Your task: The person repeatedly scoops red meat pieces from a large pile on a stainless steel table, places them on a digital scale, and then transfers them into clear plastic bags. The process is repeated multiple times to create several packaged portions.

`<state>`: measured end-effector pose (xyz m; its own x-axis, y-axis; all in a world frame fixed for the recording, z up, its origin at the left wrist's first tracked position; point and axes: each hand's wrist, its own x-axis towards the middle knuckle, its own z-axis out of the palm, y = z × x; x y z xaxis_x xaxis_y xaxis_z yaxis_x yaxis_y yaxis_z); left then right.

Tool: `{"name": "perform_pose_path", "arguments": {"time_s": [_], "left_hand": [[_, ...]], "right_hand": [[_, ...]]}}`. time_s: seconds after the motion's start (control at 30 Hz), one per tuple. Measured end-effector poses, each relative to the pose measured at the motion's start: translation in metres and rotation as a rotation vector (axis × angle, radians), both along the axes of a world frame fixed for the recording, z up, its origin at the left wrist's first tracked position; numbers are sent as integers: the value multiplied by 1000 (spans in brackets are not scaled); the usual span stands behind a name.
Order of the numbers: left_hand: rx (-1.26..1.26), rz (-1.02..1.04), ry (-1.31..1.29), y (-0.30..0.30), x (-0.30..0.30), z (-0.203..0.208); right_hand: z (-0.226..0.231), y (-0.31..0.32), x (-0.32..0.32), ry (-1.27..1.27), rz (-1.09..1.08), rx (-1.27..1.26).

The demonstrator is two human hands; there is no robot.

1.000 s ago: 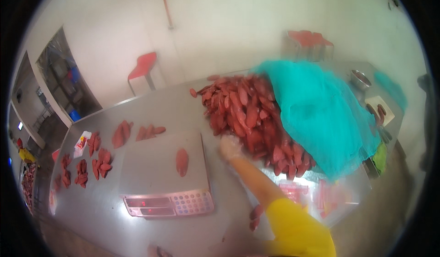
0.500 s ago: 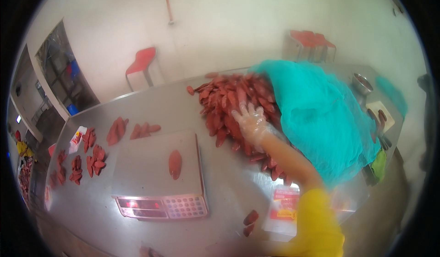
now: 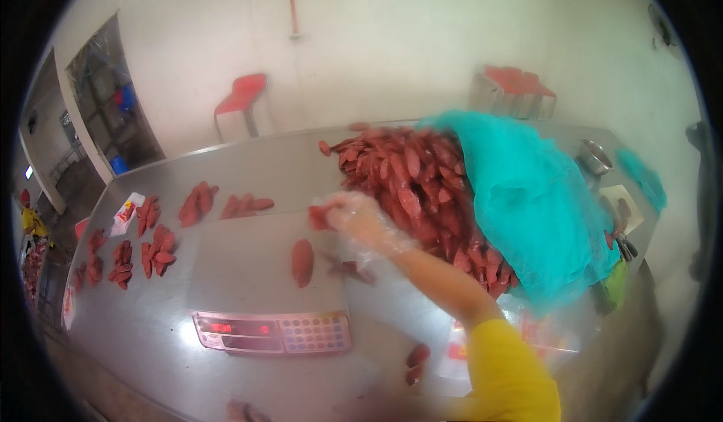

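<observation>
My right hand (image 3: 352,219), in a clear plastic glove, is closed on a reddish sausage-like piece (image 3: 319,217) above the back right corner of the weighing scale (image 3: 248,271). One more reddish piece (image 3: 303,262) lies alone on the scale's metal plate. Under my wrist, by the plate's right edge, shows a smeared dark red piece (image 3: 352,270); whether it lies or moves I cannot tell. Right of my hand spreads a big heap of such pieces (image 3: 410,177), partly covered by a turquoise net (image 3: 527,188). My left hand is out of sight.
Small groups of reddish pieces (image 3: 158,250) lie left of and behind the scale. Two pieces (image 3: 416,363) rest near the front. A printed packet (image 3: 128,213) is at the left, a metal bowl (image 3: 595,157) at the far right. Red stools (image 3: 242,94) stand along the wall.
My right hand has moved left from the heap toward the scale and now grips a reddish piece. A blurred piece has appeared at the plate's right edge. The view has shifted slightly.
</observation>
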<state>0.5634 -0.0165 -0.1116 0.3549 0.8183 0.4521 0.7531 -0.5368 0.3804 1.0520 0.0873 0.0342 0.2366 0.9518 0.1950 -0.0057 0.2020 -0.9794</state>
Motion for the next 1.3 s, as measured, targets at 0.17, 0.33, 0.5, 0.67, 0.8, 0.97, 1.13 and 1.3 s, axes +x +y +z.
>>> {"name": "perform_pose_path", "arguments": {"time_s": [0.17, 0.33, 0.5, 0.67, 0.8, 0.97, 1.13, 1.3], "left_hand": [[-76, 29, -13, -3, 1, 6], [-132, 51, -28, -3, 6, 12], [-233, 40, -63, -1, 17, 30], [-414, 83, -54, -17, 37, 71], [-625, 181, -65, -33, 47, 99], [-455, 106, -52, -41, 52, 87], [119, 239, -4, -87, 80, 48], [310, 365, 116, -115, 84, 0]], "right_hand": [[-10, 36, -33, -153, 201, -183], [24, 1, 35, -1276, -517, -164], [34, -99, 155, -1315, -1287, -661], [9, -198, 261, -1393, -963, -920], [34, -271, 321, -2016, -857, -1020], [99, -371, 380, -1071, -1475, -607], [85, -465, 445, -723, -1533, -585], [15, -565, 503, -737, -1458, -840]]}}
